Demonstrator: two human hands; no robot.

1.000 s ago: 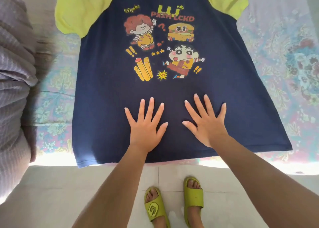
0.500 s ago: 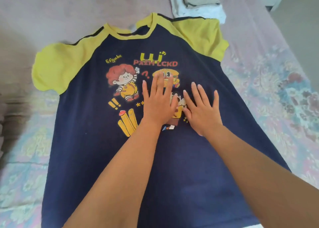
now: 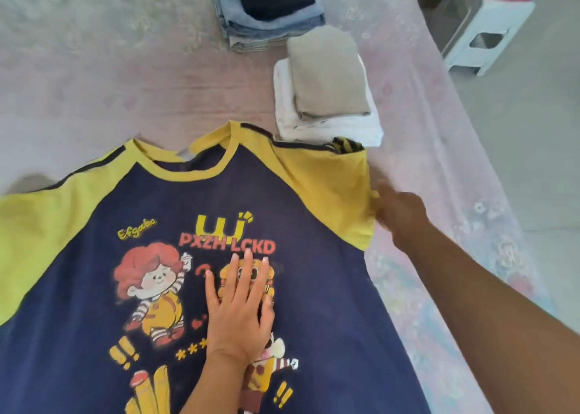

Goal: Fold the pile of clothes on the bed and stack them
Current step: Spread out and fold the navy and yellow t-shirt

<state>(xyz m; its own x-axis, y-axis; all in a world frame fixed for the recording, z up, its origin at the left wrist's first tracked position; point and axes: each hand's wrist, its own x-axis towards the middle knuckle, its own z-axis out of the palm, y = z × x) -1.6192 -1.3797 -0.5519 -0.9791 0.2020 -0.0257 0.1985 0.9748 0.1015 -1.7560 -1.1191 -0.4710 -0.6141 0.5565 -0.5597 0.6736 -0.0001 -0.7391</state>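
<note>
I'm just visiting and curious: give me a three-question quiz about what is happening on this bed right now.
1. True or false: the left hand lies flat on the navy T-shirt with yellow sleeves.
2. The right hand is at: A) the shirt's hem, B) the shirt's yellow sleeve, C) the white plastic stool.
3. What colour is the folded garment on top of the folded white cloth?

Key: 1 true; 2 B; 3 beige.
</note>
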